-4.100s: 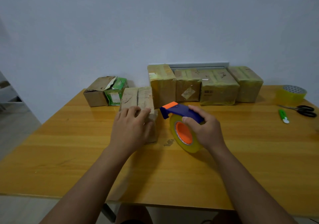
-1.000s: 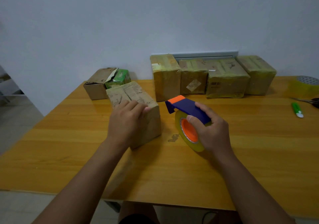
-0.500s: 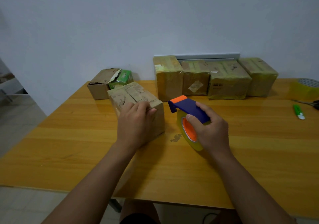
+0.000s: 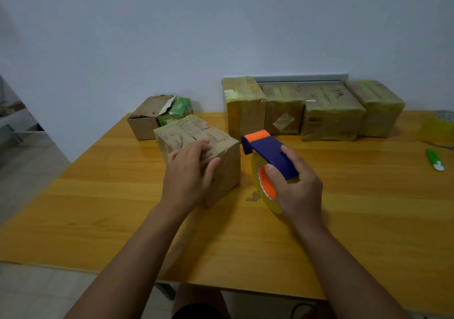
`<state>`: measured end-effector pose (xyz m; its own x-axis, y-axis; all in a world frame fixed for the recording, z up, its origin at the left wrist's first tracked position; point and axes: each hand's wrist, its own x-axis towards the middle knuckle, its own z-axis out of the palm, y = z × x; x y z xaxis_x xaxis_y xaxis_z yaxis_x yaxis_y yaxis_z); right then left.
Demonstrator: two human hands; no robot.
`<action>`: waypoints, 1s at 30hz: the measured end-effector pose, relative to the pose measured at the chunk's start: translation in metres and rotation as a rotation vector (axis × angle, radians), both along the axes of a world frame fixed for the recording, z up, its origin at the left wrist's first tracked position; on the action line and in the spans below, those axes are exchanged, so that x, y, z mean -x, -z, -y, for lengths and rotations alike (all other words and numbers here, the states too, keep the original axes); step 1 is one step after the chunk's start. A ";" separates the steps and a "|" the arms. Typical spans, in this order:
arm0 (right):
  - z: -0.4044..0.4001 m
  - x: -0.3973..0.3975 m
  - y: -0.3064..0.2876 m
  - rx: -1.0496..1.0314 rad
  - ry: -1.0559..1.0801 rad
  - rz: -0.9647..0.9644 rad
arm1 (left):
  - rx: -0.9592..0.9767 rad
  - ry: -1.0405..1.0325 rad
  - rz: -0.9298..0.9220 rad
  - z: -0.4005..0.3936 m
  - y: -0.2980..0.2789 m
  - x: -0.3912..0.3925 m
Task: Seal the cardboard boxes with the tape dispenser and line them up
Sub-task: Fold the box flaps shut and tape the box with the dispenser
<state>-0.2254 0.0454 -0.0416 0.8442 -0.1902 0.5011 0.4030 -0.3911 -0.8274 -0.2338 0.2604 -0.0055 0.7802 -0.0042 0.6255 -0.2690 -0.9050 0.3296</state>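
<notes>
Pale blank wall backs a yellow wooden worktop (image 4: 368, 220), whose near edge runs across the lower view and whose left edge slants away toward the wall. Near the middle sits a cardboard box (image 4: 196, 146), turned at an angle to the edges, its top flaps closed. The left hand (image 4: 189, 173) lies over the box's near top edge, fingers spread across the top and thumb at the right corner, holding it. Just right of the box, apart from it by a narrow strip of bare wood, the right hand (image 4: 297, 188) grips the tape dispenser (image 4: 267, 156), fingers wrapped over its blue body and thumb at the orange hub; the yellowish roll stands on edge on the wood, the orange tip pointing toward the wall.

Along the wall stands a row of four taped boxes (image 4: 319, 109), touching side to side. Left of that row, well apart from it, an open brown box (image 4: 145, 119) sits with a green carton (image 4: 177, 109) against it, just behind the held box. At the far right edge lie a spare tape roll (image 4: 439, 127) and a green utility knife (image 4: 433, 159). Wide bare wood stretches in front of both hands to the near edge, and to the right between the dispenser and the knife.
</notes>
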 end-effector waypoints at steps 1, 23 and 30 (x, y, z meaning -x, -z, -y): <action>0.001 0.001 0.002 -0.002 0.000 0.009 | -0.017 0.028 0.006 -0.004 0.001 0.000; 0.004 0.003 0.006 -0.062 -0.045 0.055 | -0.096 0.133 -0.234 -0.006 -0.020 0.007; 0.004 0.004 0.007 -0.063 -0.053 0.057 | -0.157 -0.017 -0.084 0.012 -0.007 0.004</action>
